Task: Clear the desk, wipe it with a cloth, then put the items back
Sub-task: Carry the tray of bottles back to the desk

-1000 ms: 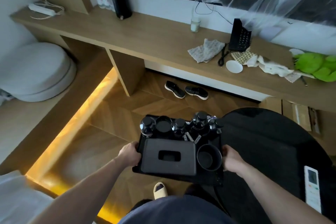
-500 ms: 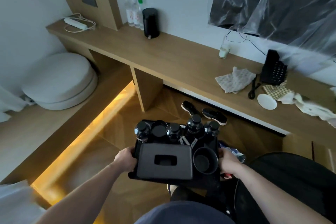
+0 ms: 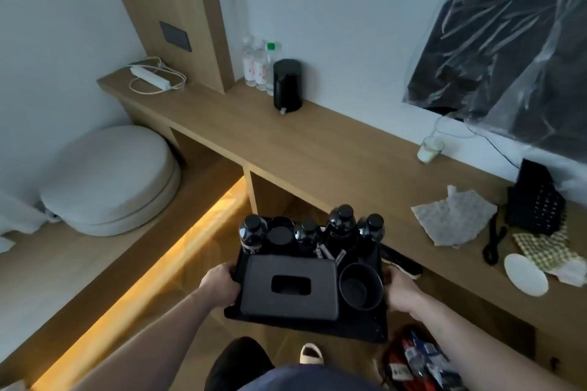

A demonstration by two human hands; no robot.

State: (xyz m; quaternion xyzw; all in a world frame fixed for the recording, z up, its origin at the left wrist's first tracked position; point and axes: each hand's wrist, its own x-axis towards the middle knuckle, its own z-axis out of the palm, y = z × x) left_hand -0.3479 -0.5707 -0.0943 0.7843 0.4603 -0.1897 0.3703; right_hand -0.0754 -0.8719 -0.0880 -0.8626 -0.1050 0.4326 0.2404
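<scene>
Both hands grasp the flat black rectangular tray (image 3: 379, 332) at six o'clock, the left hand (image 3: 219, 285) on its nine o'clock edge, the right hand (image 3: 401, 289) on its three o'clock edge, held in the air short of the long wooden counter (image 3: 333, 152). The tall dark glossy bottles (image 3: 340, 228) crowd the tray's twelve o'clock edge; any tilt could topple them, I judge, or slide the black tissue box (image 3: 289, 287) and black round cup (image 3: 360, 286).

Long wooden desk (image 3: 317, 149) along the wall. On it, left to right: white power strip (image 3: 149, 77) with coiled cord; clear water bottles (image 3: 259, 67) just behind a black kettle (image 3: 287, 85); glass (image 3: 429, 150) holding something white, possibly a candle; crumpled patterned cloth (image 3: 452, 219); black telephone (image 3: 533, 200); checked cloth (image 3: 546, 251); white round disc (image 3: 525, 274) near the front edge.
</scene>
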